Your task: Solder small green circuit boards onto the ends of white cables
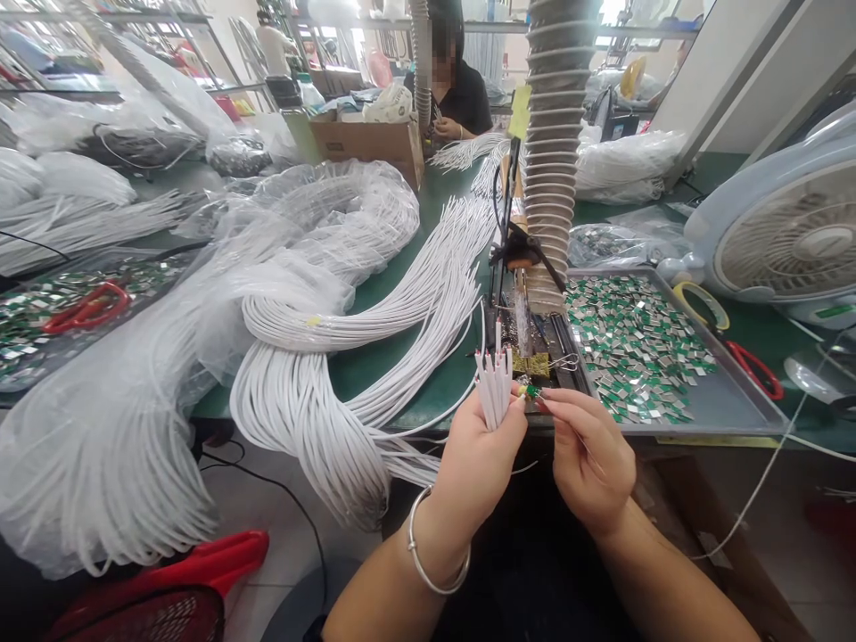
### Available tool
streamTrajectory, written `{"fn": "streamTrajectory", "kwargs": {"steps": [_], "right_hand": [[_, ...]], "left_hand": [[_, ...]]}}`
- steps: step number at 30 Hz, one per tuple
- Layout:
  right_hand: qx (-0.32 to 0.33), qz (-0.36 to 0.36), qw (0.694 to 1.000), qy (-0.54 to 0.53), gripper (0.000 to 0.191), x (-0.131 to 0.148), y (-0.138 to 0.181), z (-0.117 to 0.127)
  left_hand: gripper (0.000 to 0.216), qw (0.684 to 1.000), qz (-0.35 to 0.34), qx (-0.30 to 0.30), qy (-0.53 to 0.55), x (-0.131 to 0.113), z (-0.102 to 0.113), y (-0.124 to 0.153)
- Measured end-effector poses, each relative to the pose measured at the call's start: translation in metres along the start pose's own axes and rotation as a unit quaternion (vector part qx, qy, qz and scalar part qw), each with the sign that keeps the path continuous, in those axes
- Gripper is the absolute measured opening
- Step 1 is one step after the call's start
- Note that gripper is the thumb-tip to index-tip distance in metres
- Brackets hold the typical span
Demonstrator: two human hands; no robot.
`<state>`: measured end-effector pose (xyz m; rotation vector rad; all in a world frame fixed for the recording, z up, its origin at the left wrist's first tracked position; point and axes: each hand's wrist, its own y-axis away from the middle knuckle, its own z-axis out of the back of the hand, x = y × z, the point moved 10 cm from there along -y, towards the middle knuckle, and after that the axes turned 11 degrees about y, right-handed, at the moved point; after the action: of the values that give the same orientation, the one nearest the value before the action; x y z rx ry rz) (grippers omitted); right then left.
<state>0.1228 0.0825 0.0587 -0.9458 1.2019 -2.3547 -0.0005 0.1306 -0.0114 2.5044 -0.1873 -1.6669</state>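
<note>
My left hand (pixel 482 446) is closed around a bundle of white cables (pixel 495 388), whose stripped ends with reddish wire tips point upward. Between thumb and finger, my right hand (pixel 592 446) pinches a small green circuit board (pixel 533 391). The board sits at the tip of a soldering iron (pixel 522 312) clamped upright in a stand, close beside the left fingertips. Whether a cable end touches the board is too small to make out. Under the iron's tip lies a yellowish sponge (pixel 531 364).
A grey tray (pixel 736 406) of green boards stands at right, near a fan (pixel 795 223), yellow tape (pixel 702 303) and red-handled scissors (pixel 754 370). A ribbed hose (pixel 552 152) hangs behind the iron. Long white cable bundles (pixel 300 392) cover the left. Across the bench sits another person (pixel 461 94).
</note>
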Motion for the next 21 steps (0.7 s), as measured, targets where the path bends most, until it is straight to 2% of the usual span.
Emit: {"fn": "streamTrajectory", "kwargs": {"steps": [21], "right_hand": [[-0.020, 0.028, 0.998, 0.049, 0.028, 0.0051, -0.0095, -0.0014]], "left_hand": [[0.019, 0.999, -0.023, -0.008, 0.024, -0.0092, -0.0051, -0.0039]]}}
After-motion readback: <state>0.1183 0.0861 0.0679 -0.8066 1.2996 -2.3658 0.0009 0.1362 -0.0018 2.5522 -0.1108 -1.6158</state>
